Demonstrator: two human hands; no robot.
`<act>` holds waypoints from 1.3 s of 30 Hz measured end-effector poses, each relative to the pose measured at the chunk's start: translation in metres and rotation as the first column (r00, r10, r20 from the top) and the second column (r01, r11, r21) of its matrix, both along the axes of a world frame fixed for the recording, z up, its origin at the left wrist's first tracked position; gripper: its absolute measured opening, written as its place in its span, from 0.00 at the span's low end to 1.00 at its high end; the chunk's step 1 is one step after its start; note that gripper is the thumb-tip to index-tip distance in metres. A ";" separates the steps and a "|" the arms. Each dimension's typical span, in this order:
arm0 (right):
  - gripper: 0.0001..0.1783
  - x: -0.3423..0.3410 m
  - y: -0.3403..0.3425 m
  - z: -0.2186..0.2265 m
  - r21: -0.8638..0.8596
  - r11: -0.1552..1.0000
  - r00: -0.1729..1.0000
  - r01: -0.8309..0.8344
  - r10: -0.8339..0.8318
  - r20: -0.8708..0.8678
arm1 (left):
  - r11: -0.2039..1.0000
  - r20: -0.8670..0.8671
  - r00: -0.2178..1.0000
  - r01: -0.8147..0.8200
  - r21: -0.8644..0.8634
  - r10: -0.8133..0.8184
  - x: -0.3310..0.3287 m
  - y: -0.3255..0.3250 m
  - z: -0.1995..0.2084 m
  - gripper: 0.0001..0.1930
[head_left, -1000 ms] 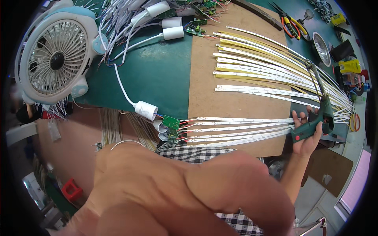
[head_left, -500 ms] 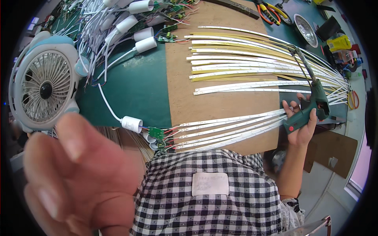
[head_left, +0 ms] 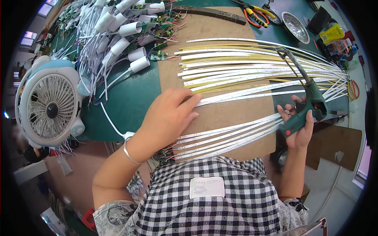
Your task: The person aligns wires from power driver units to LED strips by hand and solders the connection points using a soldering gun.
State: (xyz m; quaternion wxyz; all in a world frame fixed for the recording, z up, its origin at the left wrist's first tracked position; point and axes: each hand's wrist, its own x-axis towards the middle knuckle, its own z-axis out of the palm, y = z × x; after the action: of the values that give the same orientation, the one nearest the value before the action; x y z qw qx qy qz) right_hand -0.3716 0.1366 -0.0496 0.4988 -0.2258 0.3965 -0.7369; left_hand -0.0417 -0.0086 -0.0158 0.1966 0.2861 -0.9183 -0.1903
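My left hand [head_left: 171, 114] reaches over the brown board, its fingers curled around the near ends of two white LED strips [head_left: 236, 95]; those ends are hidden beneath it. In my right hand [head_left: 299, 133] is a dark green soldering gun [head_left: 309, 104] with a red button, its metal tip angled up and left over the strips. Nearer to me, a fan of several LED strips [head_left: 224, 137] lies with red and white wires at its left ends, beside a partly hidden circuit board [head_left: 159, 156]. More white and yellow-backed strips [head_left: 220, 65] lie farther away.
At the left stand a white and blue fan [head_left: 51, 110] and a heap of white lamp sockets [head_left: 130, 28] with cables and circuit boards. Pliers [head_left: 256, 15], a metal bowl [head_left: 295, 27], a yellow bottle [head_left: 332, 34] and scissors [head_left: 353, 89] lie toward the back and right.
My left hand has moved from close to the camera at lower left out to the strip ends on the board. The right hand still holds the soldering gun in about the same place.
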 end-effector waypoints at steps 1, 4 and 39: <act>0.26 0.001 0.001 0.000 0.004 1.000 1.000 -0.006 0.006 0.007 | 0.998 0.115 0.993 0.010 -0.068 -0.002 -0.002 0.001 -0.005 0.19; 0.26 0.000 0.002 -0.001 0.004 1.000 1.000 -0.004 0.004 0.006 | 0.987 0.135 0.989 0.073 -0.144 -0.053 0.001 0.026 -0.005 0.17; 0.24 0.028 -0.022 0.018 -0.045 0.998 0.995 -0.034 0.038 0.097 | 0.970 0.114 0.976 -0.203 0.137 0.188 -0.002 -0.011 -0.012 0.04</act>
State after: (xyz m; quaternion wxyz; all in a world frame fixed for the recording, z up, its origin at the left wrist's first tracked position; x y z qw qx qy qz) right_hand -0.3436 0.1144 -0.0316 0.5258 -0.2076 0.3513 -0.7463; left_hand -0.0441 -0.0191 -0.0276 0.1464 0.3981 -0.8777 -0.2228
